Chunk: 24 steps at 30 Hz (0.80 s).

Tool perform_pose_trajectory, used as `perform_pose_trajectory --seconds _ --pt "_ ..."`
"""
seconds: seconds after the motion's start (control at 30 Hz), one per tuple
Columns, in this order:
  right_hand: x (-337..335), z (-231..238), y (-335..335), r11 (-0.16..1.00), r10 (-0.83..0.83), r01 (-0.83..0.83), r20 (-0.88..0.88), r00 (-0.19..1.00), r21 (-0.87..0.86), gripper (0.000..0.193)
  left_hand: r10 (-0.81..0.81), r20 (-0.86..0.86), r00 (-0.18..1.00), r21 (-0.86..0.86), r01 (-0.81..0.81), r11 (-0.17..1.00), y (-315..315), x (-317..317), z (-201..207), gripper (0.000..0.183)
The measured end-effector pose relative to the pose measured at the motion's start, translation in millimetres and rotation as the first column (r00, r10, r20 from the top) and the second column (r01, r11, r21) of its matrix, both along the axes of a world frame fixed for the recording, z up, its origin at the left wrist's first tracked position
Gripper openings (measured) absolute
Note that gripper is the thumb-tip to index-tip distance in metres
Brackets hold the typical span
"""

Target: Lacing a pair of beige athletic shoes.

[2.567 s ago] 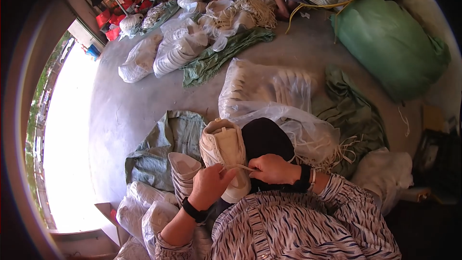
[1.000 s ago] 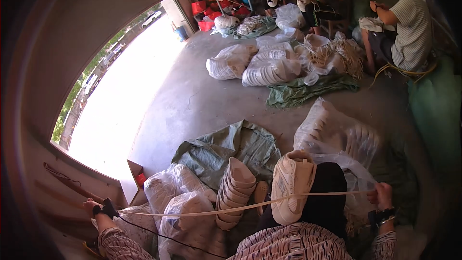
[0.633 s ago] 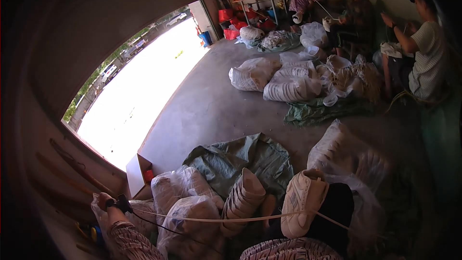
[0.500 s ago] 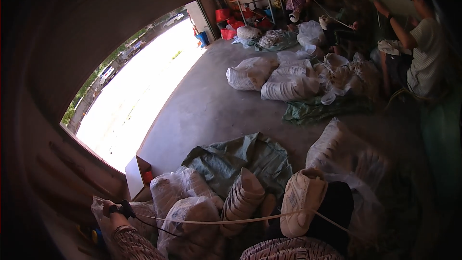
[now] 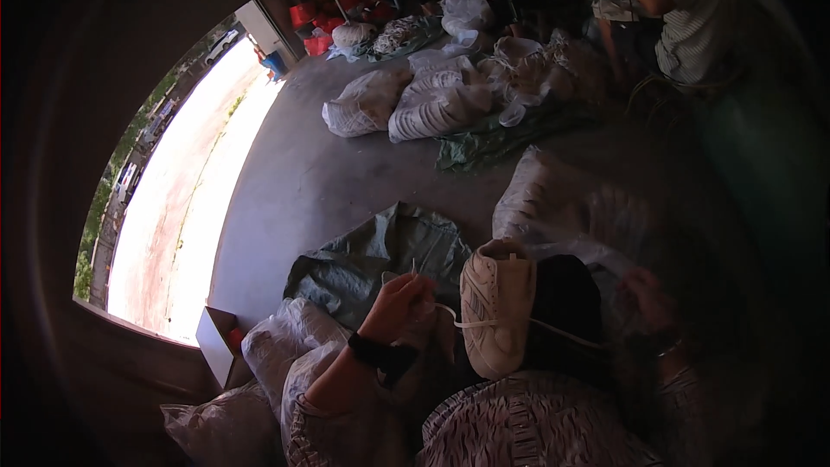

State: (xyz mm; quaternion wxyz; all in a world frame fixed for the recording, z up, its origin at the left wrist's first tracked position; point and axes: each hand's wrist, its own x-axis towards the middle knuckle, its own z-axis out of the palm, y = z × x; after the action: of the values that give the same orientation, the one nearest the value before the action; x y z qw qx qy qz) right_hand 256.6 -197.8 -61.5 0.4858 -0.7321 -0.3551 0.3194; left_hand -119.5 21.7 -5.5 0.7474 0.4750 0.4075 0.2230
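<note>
1. Our left hand (image 5: 399, 304) is just left of the shoe, pinching the pale lace (image 5: 478, 323), with thin bits poking up above its grip.
2. Our right hand (image 5: 648, 298), right of our lap, is dim and blurred; we cannot tell whether it holds anything.
3. The beige shoe (image 5: 499, 294) rests toe toward us at the left edge of our dark-trousered lap (image 5: 566, 303).
4. We judge the lacing to be at an early stage: the lace crosses low, near the toe, looping slackly leftward and running right into shadow. We make out no crossing higher up, so most seems left to do.
5. Farther out on the floor (image 5: 277, 173) lie clear bags (image 5: 316, 329) beside our left arm, a green sheet (image 5: 380, 242) beyond them, and a bag of packed pale pieces (image 5: 553, 199) ahead.
</note>
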Motion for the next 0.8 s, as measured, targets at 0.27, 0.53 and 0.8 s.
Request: perform_pose_trajectory --seconds 0.27,0.53,0.8 --pt "-108 1 59 0.901 0.398 -0.433 0.346 0.850 0.028 0.016 -0.088 -0.659 0.747 0.677 0.640 0.363 -39 110 -34 0.021" --pt "-135 10 37 0.908 0.363 -0.388 -0.165 0.917 -0.158 0.013 -0.102 -0.798 0.594 0.518 0.762 0.388 -61 118 -10 0.017" --pt "-141 5 46 0.944 0.300 -0.314 -0.126 0.945 -0.105 0.016 -0.141 -0.867 0.478 0.433 0.863 0.261 -51 123 -7 0.016"
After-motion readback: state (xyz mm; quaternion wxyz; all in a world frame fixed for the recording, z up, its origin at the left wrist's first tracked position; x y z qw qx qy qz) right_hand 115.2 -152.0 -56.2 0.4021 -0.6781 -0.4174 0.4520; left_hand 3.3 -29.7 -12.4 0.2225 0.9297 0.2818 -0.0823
